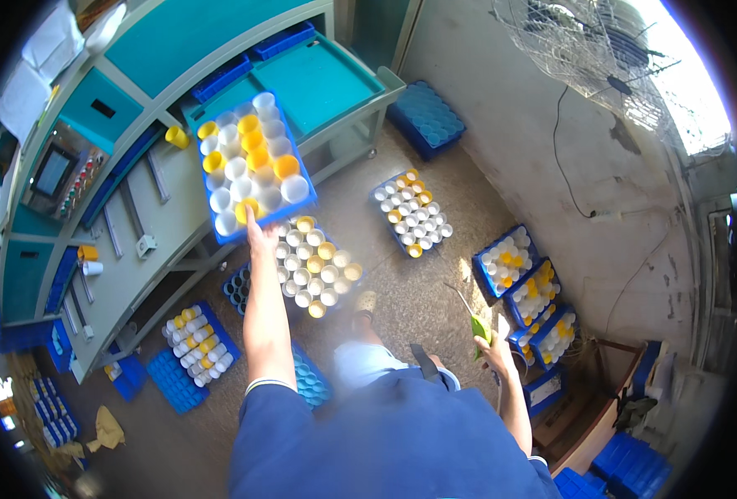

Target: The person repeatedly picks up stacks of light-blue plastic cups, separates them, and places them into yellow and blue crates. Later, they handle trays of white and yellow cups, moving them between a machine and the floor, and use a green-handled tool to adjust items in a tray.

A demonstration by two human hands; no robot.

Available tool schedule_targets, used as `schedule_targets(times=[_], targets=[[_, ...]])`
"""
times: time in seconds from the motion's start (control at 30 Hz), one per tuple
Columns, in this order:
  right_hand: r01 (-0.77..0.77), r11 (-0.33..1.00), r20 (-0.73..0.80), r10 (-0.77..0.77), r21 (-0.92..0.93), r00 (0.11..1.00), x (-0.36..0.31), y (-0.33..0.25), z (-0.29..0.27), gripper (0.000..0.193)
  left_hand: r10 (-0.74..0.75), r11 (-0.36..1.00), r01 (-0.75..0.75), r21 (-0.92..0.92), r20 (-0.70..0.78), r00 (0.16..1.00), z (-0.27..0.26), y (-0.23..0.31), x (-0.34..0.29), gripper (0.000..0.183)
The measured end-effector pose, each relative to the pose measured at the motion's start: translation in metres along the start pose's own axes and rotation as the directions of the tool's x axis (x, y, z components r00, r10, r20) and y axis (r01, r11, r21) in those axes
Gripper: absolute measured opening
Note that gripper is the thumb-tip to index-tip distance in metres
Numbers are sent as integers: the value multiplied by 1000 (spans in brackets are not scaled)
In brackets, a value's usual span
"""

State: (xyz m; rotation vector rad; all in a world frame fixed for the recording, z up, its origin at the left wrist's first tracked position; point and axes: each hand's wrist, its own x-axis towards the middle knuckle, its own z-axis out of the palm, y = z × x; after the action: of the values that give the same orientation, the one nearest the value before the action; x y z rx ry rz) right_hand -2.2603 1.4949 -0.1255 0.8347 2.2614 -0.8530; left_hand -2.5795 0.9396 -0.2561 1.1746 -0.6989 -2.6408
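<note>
My left hand point(263, 238) is at the near edge of a blue tray point(308, 185) at the upper left. Its fingers close over the rim beside a yellow cup point(246, 209), and some of them are hidden. Rows of white and yellow cups fill this tray. Low on the right, my right hand point(498, 355) is wrapped round a green-handled tool point(480, 329) with a long thin dark nozzle, which looks like an air blow gun. The nozzle points up and left, away from the cups.
Trays of cups stand on the floor, one ahead point(412, 212), one below my left arm point(312, 270), and a stack point(518, 266) at the right wall. A teal machine with a long bench point(148, 224) lines the left. A teal-topped cart point(327, 87) stands at the back.
</note>
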Motion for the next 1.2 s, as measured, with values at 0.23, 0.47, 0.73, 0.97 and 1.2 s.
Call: schedule_targets(times=[0.23, 0.47, 0.73, 0.97, 1.2], targets=[[315, 942, -367, -337, -119, 867, -7, -24, -3, 65, -108, 835, -58, 547, 267, 958, 26, -98, 16, 34], [-53, 977, -298, -12, -207, 954, -35, 0, -11, 60, -475, -247, 16, 969, -135, 870, -203, -263, -83, 29], [158, 854, -354, 32, 495, 935, -77, 141, -41, 51, -302, -112, 529, 841, -536, 788, -268, -245, -165, 47], [109, 592, -180, 63, 798, 982, -53, 274, -30, 27, -250, -329, 290, 899, -379, 891, -136, -335, -202, 20], [-101, 341, 16, 244, 935, 970, -35, 388, 36, 24, -547, -355, -87, 931, -131, 827, -33, -553, -209, 34]])
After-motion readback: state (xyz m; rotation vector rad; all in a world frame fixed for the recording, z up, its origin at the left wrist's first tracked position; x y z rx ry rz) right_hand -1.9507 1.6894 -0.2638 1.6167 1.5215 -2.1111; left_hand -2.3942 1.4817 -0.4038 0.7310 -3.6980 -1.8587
